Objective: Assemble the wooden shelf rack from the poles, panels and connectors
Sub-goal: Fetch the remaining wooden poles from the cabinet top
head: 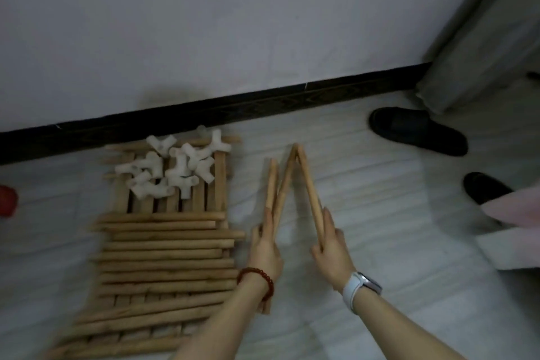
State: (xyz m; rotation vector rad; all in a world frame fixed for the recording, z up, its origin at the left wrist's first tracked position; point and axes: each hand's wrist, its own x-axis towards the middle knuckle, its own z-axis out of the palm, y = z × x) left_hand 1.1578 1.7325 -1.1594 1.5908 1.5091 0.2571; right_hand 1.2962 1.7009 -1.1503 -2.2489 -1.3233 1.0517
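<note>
Wooden poles point(287, 184), pale and round, gripped by both hands point(264, 248), tips meeting.

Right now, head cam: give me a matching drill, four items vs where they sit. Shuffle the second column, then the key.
Items
1. white connectors
2. loose poles
3. black slippers
4. watch

Places
A. right wrist
B. floor at far right, near the curtain
C. piled on the far end of the slatted panel
D. laid crosswise in a row over the panel's near part

Pairs: 1-C, 2-D, 3-B, 4-A
</note>
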